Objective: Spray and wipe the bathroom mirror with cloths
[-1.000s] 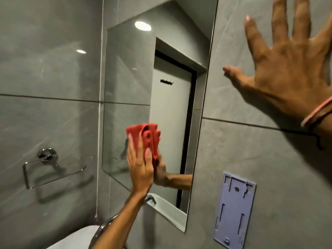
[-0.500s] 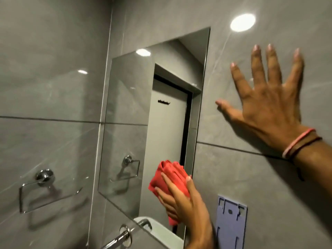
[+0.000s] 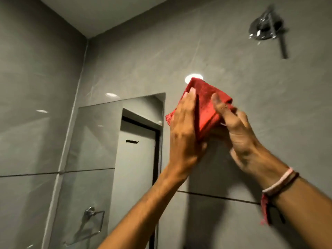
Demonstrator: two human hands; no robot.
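Note:
A folded red cloth (image 3: 206, 106) is held up in front of the grey tiled wall, to the right of the mirror (image 3: 100, 141) and off its glass. My left hand (image 3: 185, 135) grips the cloth's left side with the fingers over its front. My right hand (image 3: 240, 139), with bands on its wrist, pinches the cloth's right side. The frameless mirror hangs on the wall at lower left and reflects a pale door and a towel ring. No spray bottle is in view.
A chrome wall fitting (image 3: 265, 29) sticks out of the wall at upper right. The left wall meets the mirror wall in a corner (image 3: 79, 97). A dark tile joint (image 3: 215, 196) runs across the wall below my hands.
My left hand has lifted the cloth off the mirror's lower part, up and to the right. My right hand has left the wall and taken hold of the cloth. The view has tilted upward.

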